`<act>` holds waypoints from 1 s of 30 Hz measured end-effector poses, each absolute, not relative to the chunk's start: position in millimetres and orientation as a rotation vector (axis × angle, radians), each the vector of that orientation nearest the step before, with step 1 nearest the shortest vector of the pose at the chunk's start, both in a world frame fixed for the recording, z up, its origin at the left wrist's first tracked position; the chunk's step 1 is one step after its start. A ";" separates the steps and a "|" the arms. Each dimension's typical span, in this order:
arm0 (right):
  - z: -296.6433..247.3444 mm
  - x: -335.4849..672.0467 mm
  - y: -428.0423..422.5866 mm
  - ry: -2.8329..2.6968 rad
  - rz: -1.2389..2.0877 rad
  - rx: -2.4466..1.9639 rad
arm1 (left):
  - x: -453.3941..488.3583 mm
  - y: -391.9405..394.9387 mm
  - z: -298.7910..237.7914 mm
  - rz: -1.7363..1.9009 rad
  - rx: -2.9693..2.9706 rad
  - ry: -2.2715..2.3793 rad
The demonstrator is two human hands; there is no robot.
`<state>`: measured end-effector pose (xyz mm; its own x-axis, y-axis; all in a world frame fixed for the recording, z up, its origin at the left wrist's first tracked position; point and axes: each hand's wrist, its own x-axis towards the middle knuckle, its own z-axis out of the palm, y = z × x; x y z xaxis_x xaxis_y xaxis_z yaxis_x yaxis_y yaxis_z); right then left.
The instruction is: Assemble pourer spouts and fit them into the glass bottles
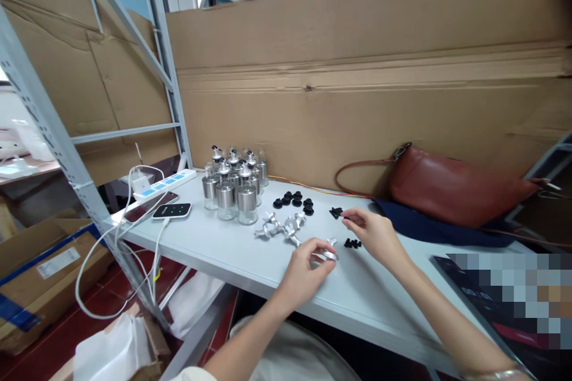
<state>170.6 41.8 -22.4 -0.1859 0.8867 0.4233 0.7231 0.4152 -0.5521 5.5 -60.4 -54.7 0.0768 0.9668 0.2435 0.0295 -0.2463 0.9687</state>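
Note:
My left hand [308, 265] is closed around a silver metal pourer top [329, 255], held low over the front of the table. With thumb and forefinger pinched, my right hand [370, 231] is at the edge of a small pile of black pieces [335, 212]; what lies between the fingertips is too small to make out. A row of small black parts [353, 243] lies between my two hands. More silver pourer tops [279, 226] lie in a cluster left of my left hand. Behind them are several round black stoppers [295, 198].
Glass bottles with steel sleeves [236, 190], some topped with pourers, stand at the back left. A phone [172, 211], cables and a power strip [165, 184] are further left. A brown bag [456, 184] lies on dark blue cloth at right, behind a dark screen [469, 292].

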 end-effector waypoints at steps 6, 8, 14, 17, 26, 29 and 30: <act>-6.4 173.5 59.8 -2.165 0.109 -1.507 | 14.2 -29.4 -16.5 1.189 1.890 1.041; -5.6 177.2 72.4 -2.314 0.048 -1.592 | 18.0 -12.3 -5.4 1.114 2.110 1.047; -19.4 182.5 104.1 -2.452 0.052 -1.732 | 21.3 12.6 -13.1 0.879 2.338 0.865; -24.7 180.6 111.0 -2.468 0.056 -1.732 | 15.2 0.6 -22.7 0.839 2.299 0.825; -28.0 186.2 129.7 -2.479 0.009 -1.811 | -25.1 -21.0 -35.4 0.487 2.446 0.521; -37.5 194.0 141.4 -2.485 0.033 -1.834 | -36.6 -15.6 -39.8 0.345 2.432 0.437; -40.6 196.1 144.7 -2.508 0.066 -1.805 | -40.0 -13.4 -41.9 0.293 2.399 0.413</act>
<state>196.1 144.7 -40.6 -0.3172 0.9482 0.0161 0.9460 0.3176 -0.0645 -40.0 -13.4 -41.9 0.9245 0.3678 0.0997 0.2160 -0.7214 0.6579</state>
